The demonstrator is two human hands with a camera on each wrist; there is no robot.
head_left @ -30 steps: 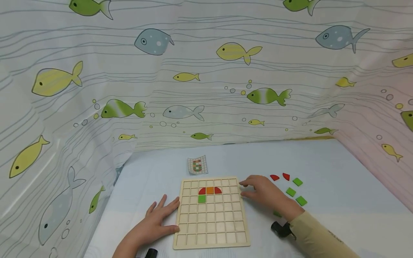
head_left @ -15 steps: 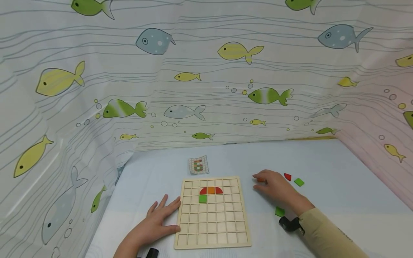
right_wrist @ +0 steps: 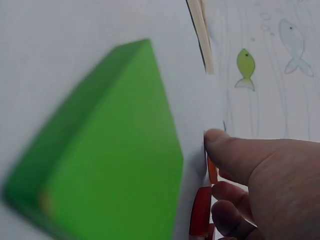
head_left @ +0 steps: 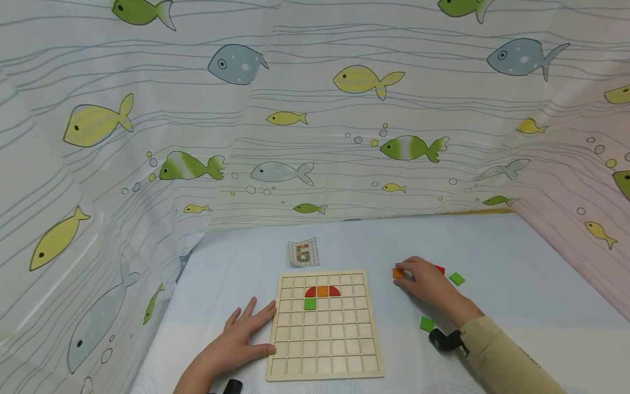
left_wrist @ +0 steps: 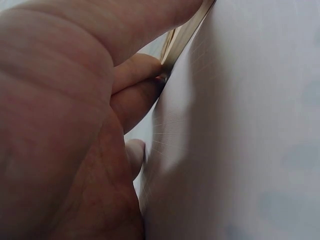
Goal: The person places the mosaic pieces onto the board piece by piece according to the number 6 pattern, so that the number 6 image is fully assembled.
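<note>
A wooden grid board (head_left: 325,334) lies on the table. Set in its cells are two red quarter-round tiles (head_left: 334,291), an orange square tile (head_left: 322,291) between them, and a green square tile (head_left: 310,303) below. My left hand (head_left: 237,342) lies with spread fingers against the board's left edge; the left wrist view shows the palm close up. Right of the board, my right hand (head_left: 428,282) pinches another orange square tile (head_left: 397,273) between thumb and fingers. A red tile (right_wrist: 201,212) lies close by those fingers in the right wrist view, partly hidden by the hand.
Behind the board lies a small pattern card (head_left: 303,253) with a coloured grid figure. Loose green tiles (head_left: 427,324) (head_left: 457,279) lie near the right forearm and beyond the hand. A fish-print curtain (head_left: 315,137) encloses the table's back and sides.
My right hand has moved right, from the board's right edge to the loose tiles, and now holds an orange square tile. My left hand has stayed at the board.
</note>
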